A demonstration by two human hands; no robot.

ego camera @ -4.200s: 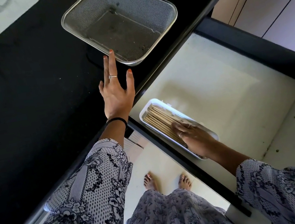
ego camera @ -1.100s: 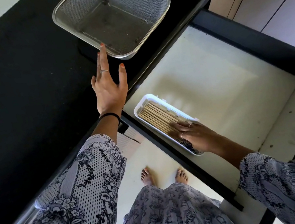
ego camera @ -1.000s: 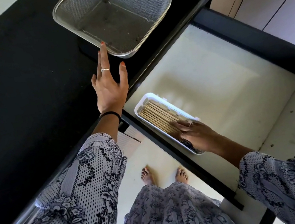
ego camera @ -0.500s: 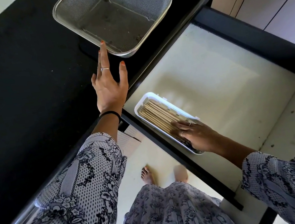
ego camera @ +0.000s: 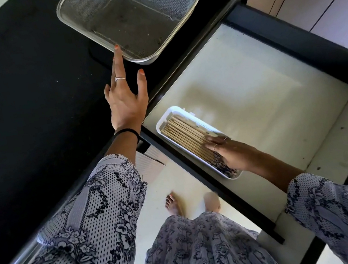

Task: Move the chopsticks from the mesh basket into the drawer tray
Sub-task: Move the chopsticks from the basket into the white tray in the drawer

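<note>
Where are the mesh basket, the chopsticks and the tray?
mesh basket (ego camera: 191, 3): head view, right mesh wall.
chopsticks (ego camera: 184, 135): head view, middle of the bundle.
tray (ego camera: 172, 109): head view, far white rim.

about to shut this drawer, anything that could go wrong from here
The right hand lies on the chopsticks inside the drawer; shutting it now could pinch the fingers. The basket sits near the counter edge, with the left hand touching its rim; a nudge might tip it into the drawer.
</note>
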